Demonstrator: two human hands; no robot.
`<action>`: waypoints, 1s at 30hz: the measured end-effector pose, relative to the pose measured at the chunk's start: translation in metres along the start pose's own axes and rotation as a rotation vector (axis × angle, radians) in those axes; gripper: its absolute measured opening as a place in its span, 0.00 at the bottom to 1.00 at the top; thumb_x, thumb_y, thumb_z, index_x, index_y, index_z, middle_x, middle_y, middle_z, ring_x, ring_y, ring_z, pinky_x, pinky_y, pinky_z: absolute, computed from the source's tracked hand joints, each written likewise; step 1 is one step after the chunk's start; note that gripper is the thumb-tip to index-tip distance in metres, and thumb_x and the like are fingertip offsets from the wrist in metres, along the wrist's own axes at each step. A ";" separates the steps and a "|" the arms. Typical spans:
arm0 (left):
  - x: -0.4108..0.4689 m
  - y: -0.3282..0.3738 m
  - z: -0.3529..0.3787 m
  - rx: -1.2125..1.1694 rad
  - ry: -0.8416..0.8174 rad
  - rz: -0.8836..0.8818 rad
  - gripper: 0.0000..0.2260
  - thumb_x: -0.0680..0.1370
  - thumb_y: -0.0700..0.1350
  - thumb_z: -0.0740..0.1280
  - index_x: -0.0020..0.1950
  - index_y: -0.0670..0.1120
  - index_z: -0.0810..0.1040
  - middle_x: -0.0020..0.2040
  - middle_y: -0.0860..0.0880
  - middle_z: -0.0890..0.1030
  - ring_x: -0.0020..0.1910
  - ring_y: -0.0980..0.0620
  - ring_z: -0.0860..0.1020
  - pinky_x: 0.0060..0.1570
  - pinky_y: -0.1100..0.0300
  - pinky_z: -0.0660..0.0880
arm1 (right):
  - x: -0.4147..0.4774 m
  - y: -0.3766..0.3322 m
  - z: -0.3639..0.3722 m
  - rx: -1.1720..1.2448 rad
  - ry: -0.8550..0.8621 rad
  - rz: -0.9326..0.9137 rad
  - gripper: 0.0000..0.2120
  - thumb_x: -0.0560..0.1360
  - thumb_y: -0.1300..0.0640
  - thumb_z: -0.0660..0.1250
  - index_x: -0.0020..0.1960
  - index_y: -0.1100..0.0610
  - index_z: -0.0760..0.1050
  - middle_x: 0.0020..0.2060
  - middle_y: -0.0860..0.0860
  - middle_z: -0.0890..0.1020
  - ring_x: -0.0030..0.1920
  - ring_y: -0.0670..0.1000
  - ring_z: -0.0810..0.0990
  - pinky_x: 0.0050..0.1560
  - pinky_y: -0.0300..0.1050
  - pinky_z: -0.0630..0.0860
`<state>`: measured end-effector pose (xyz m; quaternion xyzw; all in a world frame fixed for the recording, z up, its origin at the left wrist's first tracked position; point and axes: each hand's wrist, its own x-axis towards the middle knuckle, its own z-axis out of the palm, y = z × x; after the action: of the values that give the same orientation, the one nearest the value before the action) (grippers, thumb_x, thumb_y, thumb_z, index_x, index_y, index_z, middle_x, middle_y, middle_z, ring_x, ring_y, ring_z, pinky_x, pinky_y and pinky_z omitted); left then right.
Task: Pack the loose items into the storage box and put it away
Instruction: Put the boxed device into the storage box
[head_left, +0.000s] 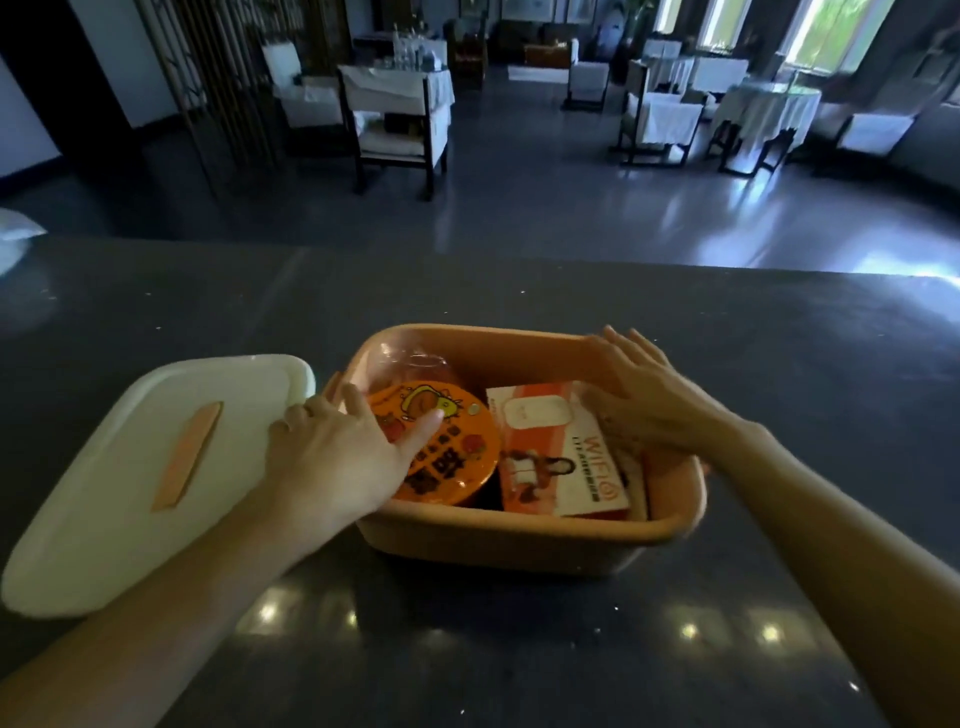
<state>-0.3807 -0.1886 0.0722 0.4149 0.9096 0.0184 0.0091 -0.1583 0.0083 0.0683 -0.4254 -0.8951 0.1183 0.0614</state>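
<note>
2 bare hands meet at an uncovered storage box standing on a dark, polished, stone-like counter, in the middle foreground. The box is a rounded-rectangular tub of matte orange plastic. Its mouth faces up and its long axis runs left to right across the view, the right end slightly nearer.

Inside, at left, lies a round tub with a glossy orange printed top facing up. Behind it sits a clear container whose form is hard to make out. At right, a flat orange-and-white carton marked "WIFI" lies tilted, its long axis running far to near. A dark item wedged between the carton and the right wall is mostly hidden.

The left hand rests with fingers extended. Its thumb lies flat on the round tub's top and the other fingers cover the box's left rim; nothing is gripped. The right hand is spread flat, fingers straight, above the far right rim and the carton. Motion blur hides whether it touches either, and also smears the box's near right corner.

1 cream lid, smooth with rounded corners, lies flat on the counter just left of the box, beside the left hand. Its long axis runs diagonally from near left to far right, with an orange strip along it. Dim chairs and cloth-covered tables fill the room beyond.
</note>
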 end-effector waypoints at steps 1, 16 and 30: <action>0.001 -0.004 -0.002 -0.036 0.032 0.032 0.48 0.62 0.78 0.35 0.72 0.49 0.55 0.61 0.39 0.72 0.59 0.40 0.72 0.55 0.46 0.68 | 0.000 0.002 0.001 0.049 0.024 0.028 0.34 0.74 0.35 0.52 0.74 0.47 0.46 0.75 0.50 0.47 0.74 0.53 0.42 0.69 0.59 0.52; -0.020 0.012 0.024 -0.576 0.072 0.104 0.39 0.69 0.74 0.47 0.75 0.56 0.50 0.74 0.45 0.57 0.73 0.44 0.56 0.69 0.42 0.58 | -0.020 0.006 0.002 0.140 0.081 0.267 0.36 0.68 0.28 0.54 0.70 0.41 0.49 0.68 0.52 0.64 0.62 0.57 0.69 0.42 0.52 0.69; -0.014 0.008 0.015 -0.670 0.029 0.129 0.36 0.71 0.71 0.52 0.74 0.55 0.51 0.72 0.42 0.62 0.71 0.42 0.59 0.67 0.41 0.61 | -0.023 0.013 0.006 0.158 0.070 0.255 0.40 0.65 0.25 0.46 0.71 0.42 0.45 0.68 0.58 0.64 0.62 0.60 0.69 0.45 0.55 0.71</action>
<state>-0.3652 -0.1934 0.0579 0.4452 0.8250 0.3226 0.1309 -0.1358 -0.0023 0.0594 -0.5335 -0.8189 0.1803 0.1106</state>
